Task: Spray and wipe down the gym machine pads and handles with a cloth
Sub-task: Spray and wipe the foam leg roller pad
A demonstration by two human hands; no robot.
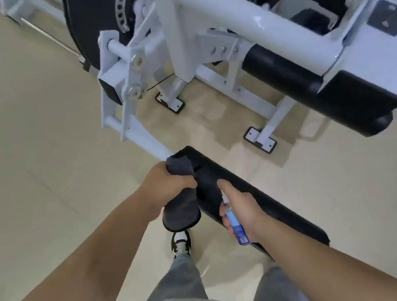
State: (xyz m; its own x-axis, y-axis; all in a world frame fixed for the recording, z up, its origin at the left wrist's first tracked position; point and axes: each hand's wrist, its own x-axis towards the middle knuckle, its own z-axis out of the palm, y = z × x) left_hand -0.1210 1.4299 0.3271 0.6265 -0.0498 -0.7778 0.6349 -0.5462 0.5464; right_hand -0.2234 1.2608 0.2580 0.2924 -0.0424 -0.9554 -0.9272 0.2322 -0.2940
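The left hand is clenched round a grey cloth, bunching it against the near end of the black roller pad; a loose fold of the cloth hangs out below the fist, toward 6 o'clock. At 3 o'clock from it, the right hand grasps a small blue spray bottle, forefinger laid along the top by the nozzle, held just over the same pad; the pad runs from the cloth toward 4 o'clock, passing under the right wrist. From the pad's end a white arm climbs toward 11 o'clock to the white machine frame; a second black roller and a black seat pad lie at 1 to 2 o'clock. Beneath the hands, at 6 o'clock, are grey trousers and a black-and-white shoe on the beige floor.
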